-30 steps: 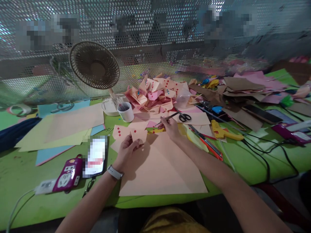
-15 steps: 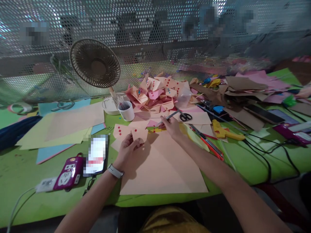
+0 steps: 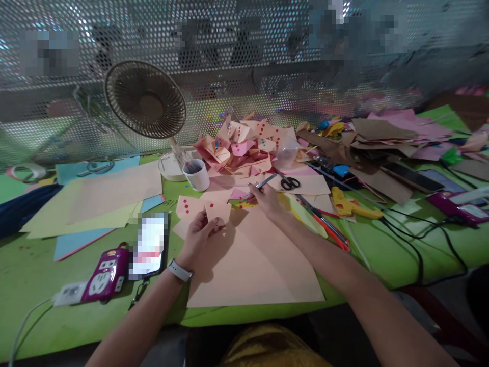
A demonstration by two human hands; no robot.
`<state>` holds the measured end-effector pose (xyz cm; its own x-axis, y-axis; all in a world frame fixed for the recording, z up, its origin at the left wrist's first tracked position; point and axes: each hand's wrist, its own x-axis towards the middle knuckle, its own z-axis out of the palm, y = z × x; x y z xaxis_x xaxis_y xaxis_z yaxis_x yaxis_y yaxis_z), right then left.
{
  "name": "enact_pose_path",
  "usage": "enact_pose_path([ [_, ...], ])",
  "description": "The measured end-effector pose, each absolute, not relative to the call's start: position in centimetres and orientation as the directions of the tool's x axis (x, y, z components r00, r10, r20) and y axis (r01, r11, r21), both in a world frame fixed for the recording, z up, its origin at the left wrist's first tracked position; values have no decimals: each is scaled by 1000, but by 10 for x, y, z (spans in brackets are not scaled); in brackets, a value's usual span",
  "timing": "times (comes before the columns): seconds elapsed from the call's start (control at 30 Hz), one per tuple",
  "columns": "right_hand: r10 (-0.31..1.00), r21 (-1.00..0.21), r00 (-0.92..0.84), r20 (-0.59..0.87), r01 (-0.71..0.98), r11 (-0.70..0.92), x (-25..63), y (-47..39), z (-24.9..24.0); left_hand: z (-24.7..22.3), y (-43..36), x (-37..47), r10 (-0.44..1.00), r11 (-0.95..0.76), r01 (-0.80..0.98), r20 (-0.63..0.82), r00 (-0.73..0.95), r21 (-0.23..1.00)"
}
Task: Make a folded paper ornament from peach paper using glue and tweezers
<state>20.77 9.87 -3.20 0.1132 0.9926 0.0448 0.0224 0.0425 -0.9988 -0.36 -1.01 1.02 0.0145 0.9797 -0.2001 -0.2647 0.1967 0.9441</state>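
My left hand [image 3: 200, 232], with a watch on its wrist, pinches a small peach paper piece [image 3: 222, 213] that bears a red diamond. Just left of it lies another peach piece [image 3: 187, 204] with several red diamonds. In my right hand [image 3: 265, 199] is a slim silver pen-like tool [image 3: 269, 180], its tip pointing down and left. Close under that tip are a pink paper scrap [image 3: 236, 194] and small red-and-yellow bits [image 3: 244, 205]. A large peach sheet [image 3: 255, 265] spreads beneath both forearms.
Behind my hands are a white cup [image 3: 196, 176], a fan [image 3: 147, 102] and a heap of decorated paper pieces [image 3: 244, 148]. Black-handled scissors [image 3: 290, 183] and a yellow glue gun [image 3: 353, 205] lie to the right. A phone [image 3: 150, 244] and purple power strip [image 3: 106, 272] sit left.
The view has shifted slightly. My right hand and its silver tool have tilted a little near the bits, while my left hand keeps the paper piece in the same place.
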Motion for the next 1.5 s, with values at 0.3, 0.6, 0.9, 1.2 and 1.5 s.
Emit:
enact_pose_path([
  [0.3,994,-999,104,22,34,19,208,100,-30,9,-10,-4,979,199,-276,-202,19,940],
  [0.6,995,-997,95,10,72,4,208,99,-31,9,-10,-3,980,198,-264,-199,23,944],
  [0.9,990,-999,131,44,16,42,205,95,-27,9,-10,-4,981,192,-263,-190,33,946],
  [1.2,988,-974,150,-26,-226,8,202,72,16,9,-11,-1,985,171,-263,-170,24,950],
  [1.5,999,-979,2,-39,-200,-38,165,30,27,15,-20,11,988,152,-243,-148,37,958],
])
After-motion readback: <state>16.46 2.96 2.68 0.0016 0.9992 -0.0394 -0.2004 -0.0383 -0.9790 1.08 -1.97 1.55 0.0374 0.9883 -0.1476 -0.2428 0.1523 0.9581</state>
